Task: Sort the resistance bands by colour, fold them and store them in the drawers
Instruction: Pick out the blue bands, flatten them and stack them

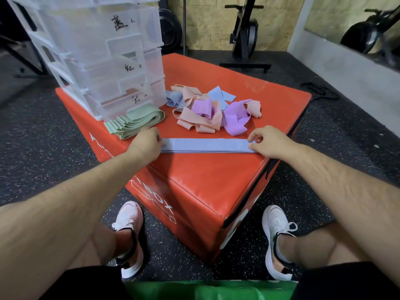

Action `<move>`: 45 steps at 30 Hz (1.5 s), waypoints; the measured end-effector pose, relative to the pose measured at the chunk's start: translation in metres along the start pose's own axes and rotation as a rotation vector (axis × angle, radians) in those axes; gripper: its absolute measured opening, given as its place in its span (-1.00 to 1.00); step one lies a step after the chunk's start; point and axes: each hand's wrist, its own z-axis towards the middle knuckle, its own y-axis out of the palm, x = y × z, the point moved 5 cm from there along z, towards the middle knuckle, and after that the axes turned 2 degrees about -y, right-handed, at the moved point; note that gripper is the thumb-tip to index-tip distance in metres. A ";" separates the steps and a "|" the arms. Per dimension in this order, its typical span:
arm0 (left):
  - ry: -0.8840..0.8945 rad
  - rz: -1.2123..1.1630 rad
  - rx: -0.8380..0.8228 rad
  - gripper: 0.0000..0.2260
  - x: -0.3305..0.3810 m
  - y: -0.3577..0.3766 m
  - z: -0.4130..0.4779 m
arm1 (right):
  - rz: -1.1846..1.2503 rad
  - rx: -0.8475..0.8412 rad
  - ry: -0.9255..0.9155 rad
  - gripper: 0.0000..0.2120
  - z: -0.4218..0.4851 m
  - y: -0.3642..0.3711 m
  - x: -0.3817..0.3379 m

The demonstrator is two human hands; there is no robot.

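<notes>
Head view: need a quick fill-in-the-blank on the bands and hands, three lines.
1. The left hand and right hand pinch the ends of the flat band, which is ____.
2. The folded stack in front of the drawer unit holds only ____ bands.
3. The unsorted pile lies to the ____ of the drawer unit.
Missing words: blue; green; right.

Clear drawer unit [71, 46]: handwritten "蓝" on upper drawer [132, 29]; "红" on middle drawer [140, 70]; lowest drawer [149, 94] label illegible. Red plyo box [199, 182], near-left side: white "BOX".
</notes>
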 end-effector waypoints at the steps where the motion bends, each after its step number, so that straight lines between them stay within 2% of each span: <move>1: 0.020 0.029 -0.007 -0.92 0.002 0.001 0.000 | -0.015 -0.001 -0.001 -0.92 0.000 -0.003 -0.002; 3: 0.059 0.105 0.005 -0.95 0.008 -0.002 -0.001 | -0.047 0.029 -0.033 -0.90 -0.001 -0.011 -0.010; 6: 0.194 0.223 0.112 -0.90 0.030 -0.011 0.000 | -0.029 0.123 -0.090 -0.81 0.003 -0.026 -0.029; 10: 0.389 0.160 0.183 -0.91 0.076 -0.013 0.006 | -0.009 0.145 -0.108 -0.75 0.026 -0.029 -0.051; 13: 0.440 0.094 0.175 -0.88 0.107 -0.007 0.023 | -0.021 0.152 -0.121 -0.73 0.053 -0.031 -0.061; 16: 0.493 -0.003 0.173 -0.87 0.134 0.005 0.044 | 0.016 0.165 -0.040 -0.69 0.086 -0.036 -0.055; 18: 0.487 0.009 0.164 -0.86 0.149 0.018 0.059 | -0.002 0.151 0.003 -0.66 0.105 -0.036 -0.053; 22: 0.433 0.059 0.117 -0.70 0.171 0.042 0.087 | -0.051 0.106 0.089 -0.63 0.136 -0.027 -0.055; 26: 0.473 0.142 0.078 -0.79 0.174 0.065 0.100 | 0.038 -0.020 0.216 -0.66 0.161 -0.011 -0.043; 29: 0.442 0.111 0.027 -0.72 0.169 0.073 0.106 | -0.027 -0.145 0.277 -0.72 0.163 0.003 -0.038; 32: 0.410 0.098 -0.007 -0.73 0.167 0.076 0.109 | -0.030 -0.131 0.332 -0.84 0.161 0.006 -0.038; 37: 0.395 0.070 -0.038 -0.74 0.164 0.073 0.104 | 0.006 -0.146 0.351 -0.78 0.157 0.008 -0.040; 41: 0.397 0.079 -0.056 -0.73 0.159 0.066 0.097 | 0.015 -0.158 0.381 -0.66 0.151 0.009 -0.036; 45: 0.401 0.121 -0.118 -0.62 0.151 0.058 0.091 | -0.060 -0.226 0.391 -0.67 0.171 0.030 -0.013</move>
